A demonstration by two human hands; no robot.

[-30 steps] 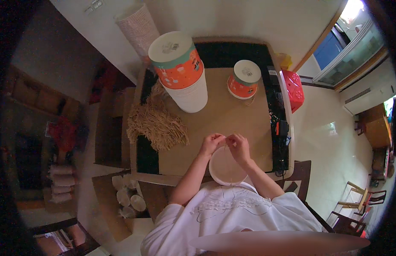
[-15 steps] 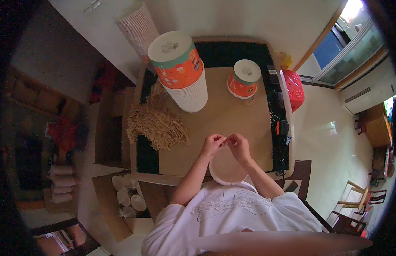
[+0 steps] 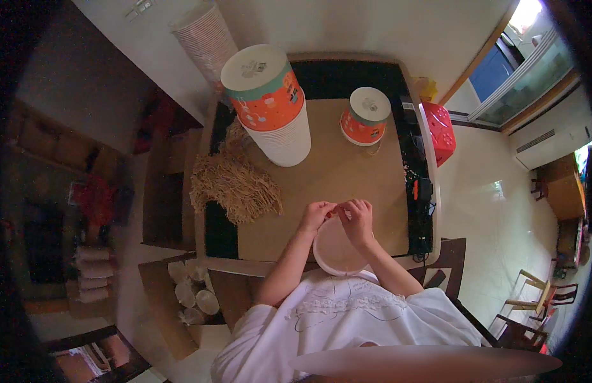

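Note:
A paper bucket (image 3: 341,249), pale inside, rests against my white shirt at the table's near edge with its mouth toward me. My left hand (image 3: 316,217) is closed at its far rim. Fingertips of my right hand (image 3: 356,222) are pinched together just beside the left ones; whatever is between them is too small to make out. Left of my hands lies a heap of tan twine cords (image 3: 235,191). Beyond it stands a tall stack of upside-down buckets (image 3: 270,105), orange and green on top. Another upside-down orange bucket (image 3: 363,121) sits farther right, a bit of cord at its rim.
Brown cardboard (image 3: 309,185) covers the dark table. Cables and a small black device (image 3: 422,189) line the right edge. A tall stack of white cups or buckets (image 3: 206,45) stands behind, left. An open carton (image 3: 165,313) of pale containers is at lower left; a red stool (image 3: 438,134) stands right.
My right fingers have lifted and shifted slightly at the far rim, the hand turning a little. The left hand and bucket stay nearly in place.

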